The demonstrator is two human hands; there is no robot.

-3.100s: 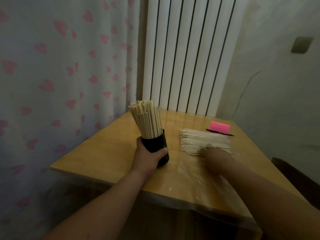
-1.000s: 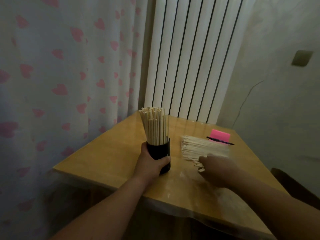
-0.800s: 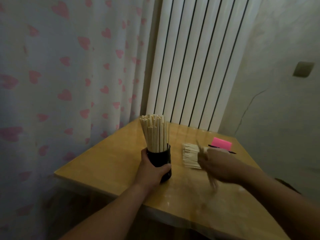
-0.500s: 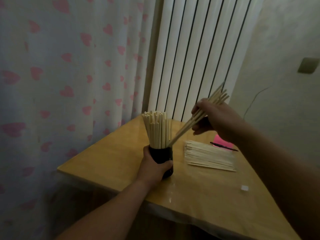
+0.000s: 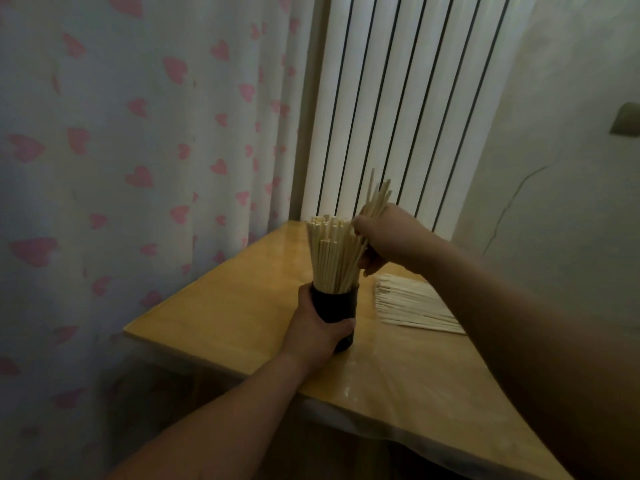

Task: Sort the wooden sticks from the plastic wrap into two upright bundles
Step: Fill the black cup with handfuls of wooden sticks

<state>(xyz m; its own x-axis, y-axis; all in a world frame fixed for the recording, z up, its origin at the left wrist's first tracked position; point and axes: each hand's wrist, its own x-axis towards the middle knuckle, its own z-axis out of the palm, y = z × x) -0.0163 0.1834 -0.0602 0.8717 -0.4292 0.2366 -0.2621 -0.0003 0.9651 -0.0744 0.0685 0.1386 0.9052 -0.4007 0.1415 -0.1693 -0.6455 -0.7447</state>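
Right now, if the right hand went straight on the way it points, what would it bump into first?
Probably the upright bundle in the black cup. The right hand holds a few sticks slanting down and left toward it, and looks almost against it, though depth is hard to judge.

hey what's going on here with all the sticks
A person is sorting wooden sticks at a table. The left hand grips a black cup holding an upright bundle. The right hand holds a handful of sticks, slanted, lower ends in among that bundle. A flat pile lies on the table to the right, not yet sorted.
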